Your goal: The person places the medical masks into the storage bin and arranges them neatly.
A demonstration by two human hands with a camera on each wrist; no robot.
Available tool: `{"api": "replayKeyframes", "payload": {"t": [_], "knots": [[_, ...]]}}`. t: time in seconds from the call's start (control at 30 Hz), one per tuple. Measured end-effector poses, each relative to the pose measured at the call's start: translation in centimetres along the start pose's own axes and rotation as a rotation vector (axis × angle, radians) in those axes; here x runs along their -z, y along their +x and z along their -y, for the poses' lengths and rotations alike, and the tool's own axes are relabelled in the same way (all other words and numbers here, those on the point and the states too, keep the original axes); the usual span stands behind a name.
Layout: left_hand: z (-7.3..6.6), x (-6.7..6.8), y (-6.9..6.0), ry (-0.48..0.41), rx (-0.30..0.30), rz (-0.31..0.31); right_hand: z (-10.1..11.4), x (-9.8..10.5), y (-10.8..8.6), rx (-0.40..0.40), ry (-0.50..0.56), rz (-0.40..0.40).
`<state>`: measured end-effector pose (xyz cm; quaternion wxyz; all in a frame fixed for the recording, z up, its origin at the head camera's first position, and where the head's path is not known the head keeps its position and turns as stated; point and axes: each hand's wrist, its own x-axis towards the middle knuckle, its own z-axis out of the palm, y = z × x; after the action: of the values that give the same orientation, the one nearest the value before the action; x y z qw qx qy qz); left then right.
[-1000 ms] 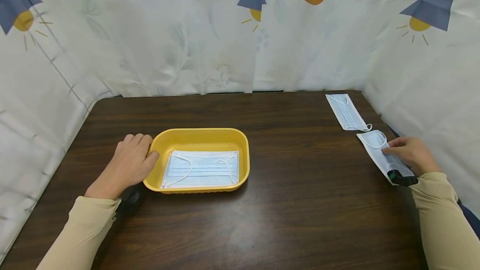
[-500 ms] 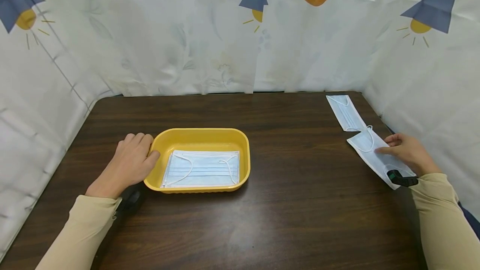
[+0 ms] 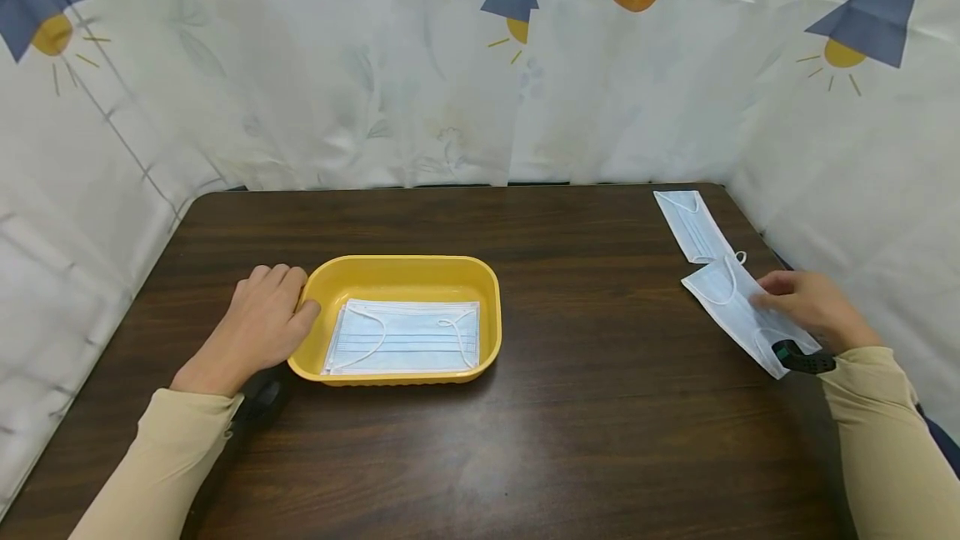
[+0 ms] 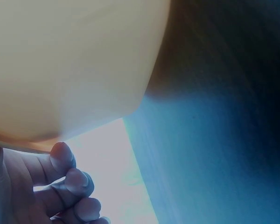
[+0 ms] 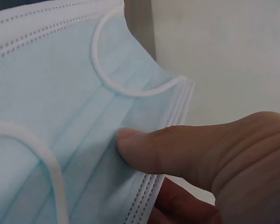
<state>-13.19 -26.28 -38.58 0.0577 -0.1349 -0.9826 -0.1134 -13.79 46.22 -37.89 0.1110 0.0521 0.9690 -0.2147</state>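
Note:
My left hand [image 3: 258, 323] grips the left rim of a yellow plastic tray [image 3: 401, 270]; in the left wrist view its curled fingers [image 4: 60, 157] meet the rim. Inside the tray lies a small stack of light blue face masks [image 3: 405, 338] with white ear loops. At the table's right side my right hand [image 3: 813, 307] pinches another face mask [image 3: 738, 315] by its long edge. The right wrist view shows the thumb [image 5: 144, 149] on top of this mask and fingers beneath it. Just beyond, a further face mask [image 3: 690, 223] lies flat near the back right corner, partly overlapped.
The dark wooden table [image 3: 585, 423] fills the space between the hands. Printed white cloth [image 3: 420, 82] hangs along its back and both sides. A black band [image 3: 802, 357] sits on the right wrist.
The right hand has drawn its face mask a little leftward from the right edge, and the mask has turned slightly. The left hand and tray have stayed in place.

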Motion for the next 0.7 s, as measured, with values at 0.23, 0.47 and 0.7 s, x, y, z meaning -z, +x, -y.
{"api": "replayKeyframes", "payload": {"t": [0.23, 0.47, 0.7], "knots": [[0.1, -0.1, 0.0, -0.004, 0.0, -0.004, 0.9, 0.0, 0.4, 0.034, -0.007, 0.025], [0.1, -0.1, 0.0, -0.004, 0.002, -0.001, 1.9, 0.2, 0.6, 0.067, -0.033, 0.03], [0.0, 0.0, 0.0, 0.001, 0.013, 0.007, 2.3, 0.0, 0.6, 0.099, -0.006, 0.026]]}}
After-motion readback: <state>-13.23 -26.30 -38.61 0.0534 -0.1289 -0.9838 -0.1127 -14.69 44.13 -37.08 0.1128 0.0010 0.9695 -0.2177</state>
